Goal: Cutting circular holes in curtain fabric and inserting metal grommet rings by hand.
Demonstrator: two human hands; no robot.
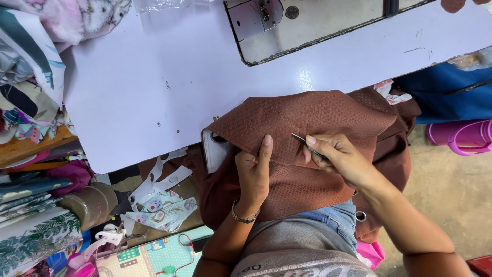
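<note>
Item one, my left hand: fingers curled, forefinger stretched flat, pressing down on the brown fabric. Item two, my right hand: thumb and fingertips pinched on a small slim metal tool, its point laid on the cloth just right of the left forefinger; whether it is a seam ripper or a snip I cannot tell. Item three, the brown fabric itself: textured weave, draped from my lap up onto the near edge of the white desk, bunched at the right. Item four, a pale phone-like slab tucked under the cloth's left fold. Step in hand, by my reading: picking at a stitch or seam line; the next move would call for the left hand keeping the cloth taut while the point works finely. Further out: sewing machine bed at the far edge, folded printed fabrics stacked left, a pink tub right.
</note>
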